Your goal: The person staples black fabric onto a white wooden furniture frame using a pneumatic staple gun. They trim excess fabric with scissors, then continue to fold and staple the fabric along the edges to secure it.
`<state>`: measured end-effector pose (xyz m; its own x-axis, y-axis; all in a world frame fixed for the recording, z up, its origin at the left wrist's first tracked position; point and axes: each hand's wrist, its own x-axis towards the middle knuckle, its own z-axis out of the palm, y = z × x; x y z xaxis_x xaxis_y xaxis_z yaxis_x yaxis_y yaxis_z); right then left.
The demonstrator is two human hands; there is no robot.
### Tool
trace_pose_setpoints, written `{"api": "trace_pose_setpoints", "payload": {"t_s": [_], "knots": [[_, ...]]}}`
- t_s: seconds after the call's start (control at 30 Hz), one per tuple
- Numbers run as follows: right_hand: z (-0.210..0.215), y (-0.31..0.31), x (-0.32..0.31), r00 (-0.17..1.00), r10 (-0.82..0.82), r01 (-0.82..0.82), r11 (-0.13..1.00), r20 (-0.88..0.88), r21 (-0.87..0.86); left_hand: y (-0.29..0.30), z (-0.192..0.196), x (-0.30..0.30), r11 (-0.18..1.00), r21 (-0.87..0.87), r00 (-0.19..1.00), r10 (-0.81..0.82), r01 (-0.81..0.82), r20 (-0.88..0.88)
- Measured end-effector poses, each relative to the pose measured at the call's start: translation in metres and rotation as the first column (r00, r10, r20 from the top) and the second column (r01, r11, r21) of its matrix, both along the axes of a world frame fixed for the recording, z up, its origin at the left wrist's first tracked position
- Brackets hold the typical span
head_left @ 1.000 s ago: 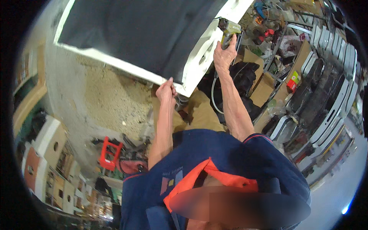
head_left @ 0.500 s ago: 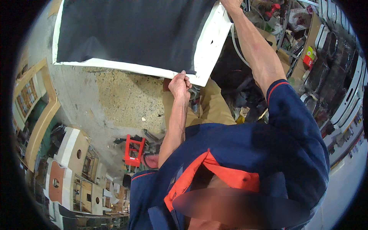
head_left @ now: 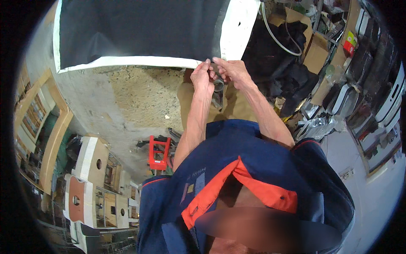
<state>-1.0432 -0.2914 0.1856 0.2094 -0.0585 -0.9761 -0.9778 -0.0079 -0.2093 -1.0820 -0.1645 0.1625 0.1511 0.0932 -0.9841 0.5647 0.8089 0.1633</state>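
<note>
White border (head_left: 127,62) pinched in nearly closed left hand (head_left: 203,77); right hand (head_left: 235,73) half-curled beside, hold unclear. Black fabric (head_left: 139,29) best kept taut.

We look steeply down through one wide fisheye camera worn on the person's head, upright and unmirrored. The navy shirt (head_left: 262,146) is nearest, filling the lower middle of the frame. Farther off, at upper middle, we see the left hand (head_left: 203,78) and right hand (head_left: 234,74) by the black-and-white panel (head_left: 139,29), which the top edge cuts. Our view bends toward its dark, rounded rim.
</note>
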Motion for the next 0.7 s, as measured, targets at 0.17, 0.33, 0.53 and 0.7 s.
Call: {"api": "trace_pose_setpoints", "payload": {"t_s": [0.17, 0.33, 0.53, 0.7], "knots": [[-0.010, 0.019, -0.017, 0.929, -0.253, 0.262, 0.965, 0.270, 0.004, 0.000, 0.000, -0.001, 0.999, -0.014, 0.999, -0.040, 0.040, 0.012], [-0.014, 0.025, -0.031, 0.895, -0.260, 0.266, 0.963, 0.364, 0.034, -0.004, -0.005, -0.005, 0.997, -0.067, 0.996, 0.052, -0.047, 0.069], [-0.004, 0.026, -0.028, 0.891, -0.192, 0.214, 0.977, 0.411, -0.008, -0.002, -0.009, -0.005, 0.992, -0.124, 0.997, -0.009, 0.018, 0.070], [0.003, 0.035, -0.024, 0.874, 0.100, 0.110, 0.913, 0.476, -0.393, -0.004, -0.003, -0.005, 0.994, -0.083, 0.995, -0.065, 0.071, 0.071]]}}
